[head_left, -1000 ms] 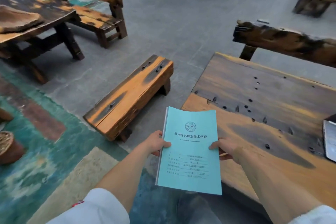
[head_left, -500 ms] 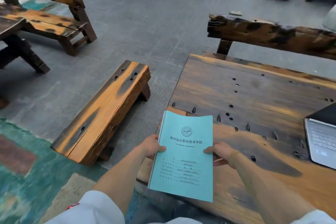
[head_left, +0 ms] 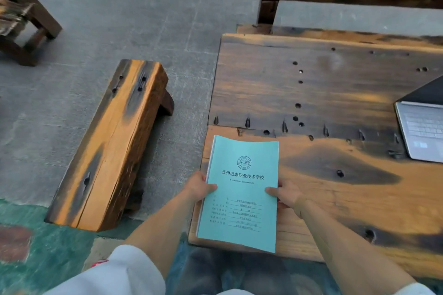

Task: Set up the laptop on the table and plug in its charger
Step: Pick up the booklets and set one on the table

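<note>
Both hands, left hand (head_left: 200, 188) and right hand (head_left: 286, 195), grasp a turquoise paper booklet (head_left: 241, 193) at the scarred wooden table's (head_left: 335, 93) near-left corner; the open silver laptop (head_left: 422, 133) sits at the right edge, no charger in view.

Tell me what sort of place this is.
Probably a rustic seating area, perhaps a tea house or courtyard café. The signs are a heavy reclaimed-wood table full of old peg holes, matching plank benches on a grey paved floor, and more such furniture beyond.
</note>
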{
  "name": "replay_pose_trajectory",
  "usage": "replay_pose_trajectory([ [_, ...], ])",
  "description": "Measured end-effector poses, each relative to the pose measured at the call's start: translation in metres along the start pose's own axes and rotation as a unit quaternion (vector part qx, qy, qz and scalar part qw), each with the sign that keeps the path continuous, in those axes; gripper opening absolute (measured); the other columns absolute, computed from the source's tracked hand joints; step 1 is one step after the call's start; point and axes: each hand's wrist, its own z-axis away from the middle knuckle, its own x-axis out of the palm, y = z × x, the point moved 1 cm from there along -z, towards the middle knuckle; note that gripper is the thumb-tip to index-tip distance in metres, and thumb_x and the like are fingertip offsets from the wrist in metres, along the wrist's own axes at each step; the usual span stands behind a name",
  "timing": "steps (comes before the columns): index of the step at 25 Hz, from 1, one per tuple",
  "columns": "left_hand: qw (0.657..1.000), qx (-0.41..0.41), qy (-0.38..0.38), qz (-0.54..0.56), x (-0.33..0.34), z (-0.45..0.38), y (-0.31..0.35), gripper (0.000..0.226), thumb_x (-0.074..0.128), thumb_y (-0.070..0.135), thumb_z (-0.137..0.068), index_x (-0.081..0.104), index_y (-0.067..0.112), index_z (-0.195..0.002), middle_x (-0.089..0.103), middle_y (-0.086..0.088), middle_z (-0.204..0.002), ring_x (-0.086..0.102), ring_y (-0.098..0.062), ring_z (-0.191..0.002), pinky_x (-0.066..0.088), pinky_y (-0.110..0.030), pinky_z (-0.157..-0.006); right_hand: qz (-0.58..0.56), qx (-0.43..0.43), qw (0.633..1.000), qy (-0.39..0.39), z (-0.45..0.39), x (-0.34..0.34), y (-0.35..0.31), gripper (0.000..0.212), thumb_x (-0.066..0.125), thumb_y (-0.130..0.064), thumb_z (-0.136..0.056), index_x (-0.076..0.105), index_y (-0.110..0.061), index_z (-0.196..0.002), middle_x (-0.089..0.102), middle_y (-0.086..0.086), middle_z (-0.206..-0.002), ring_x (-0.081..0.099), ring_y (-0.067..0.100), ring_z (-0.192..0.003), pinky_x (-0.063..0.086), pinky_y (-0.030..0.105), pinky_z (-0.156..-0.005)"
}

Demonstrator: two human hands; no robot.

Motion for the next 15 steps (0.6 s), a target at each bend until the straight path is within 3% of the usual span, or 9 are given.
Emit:
replay_pose_trajectory([
  [2, 1.000, 0.002, 0.003, 0.002, 0.002, -0.008, -0.006, 0.027, 0.070, 0.019, -0.087, 0.046, 0.012, -0.096, 0.068, -0.012, -0.107, 0.067, -0.024, -0.092, 0.058, -0.039, -0.073, -0.011, 0.004, 1.000, 0.017, -0.005, 0.006, 0.003, 0.016, 0.061, -0.009, -0.090, 0.062, -0.024, -0.084, 0.070, 0.000, -0.090, 0.067, 0.010, -0.073, 0.055, 0.028, -0.060],
  [4, 1.000, -0.001, 0.003, 0.004, 0.003, -0.013, -0.013, 0.027, 0.071, 0.020, -0.086, 0.047, 0.012, -0.096, 0.068, -0.009, -0.104, 0.068, -0.025, -0.094, 0.058, -0.042, -0.079, -0.022, 0.009, 0.999, 0.033, -0.011, 0.010, 0.007, 0.012, 0.061, -0.008, -0.090, 0.064, -0.020, -0.088, 0.070, 0.004, -0.095, 0.068, 0.013, -0.078, 0.055, 0.029, -0.064],
  [9, 1.000, 0.001, -0.004, -0.003, 0.002, -0.017, -0.016, 0.026, 0.073, 0.023, -0.085, 0.049, 0.017, -0.091, 0.069, -0.004, -0.101, 0.067, -0.016, -0.085, 0.050, -0.023, -0.057, -0.012, 0.015, 0.999, 0.046, -0.020, 0.013, 0.012, 0.021, 0.062, -0.013, -0.090, 0.065, -0.013, -0.111, 0.071, 0.006, -0.109, 0.068, 0.026, -0.098, 0.053, 0.044, -0.092],
  [15, 1.000, -0.003, -0.003, -0.019, 0.003, -0.019, -0.015, 0.025, 0.074, 0.021, -0.085, 0.054, 0.013, -0.099, 0.070, -0.006, -0.103, 0.068, -0.021, -0.092, 0.058, -0.034, -0.075, 0.034, 0.017, 0.995, 0.093, -0.027, 0.020, 0.019, 0.016, 0.062, -0.020, -0.089, 0.067, -0.021, -0.104, 0.072, 0.005, -0.105, 0.068, 0.025, -0.093, 0.055, 0.043, -0.088],
])
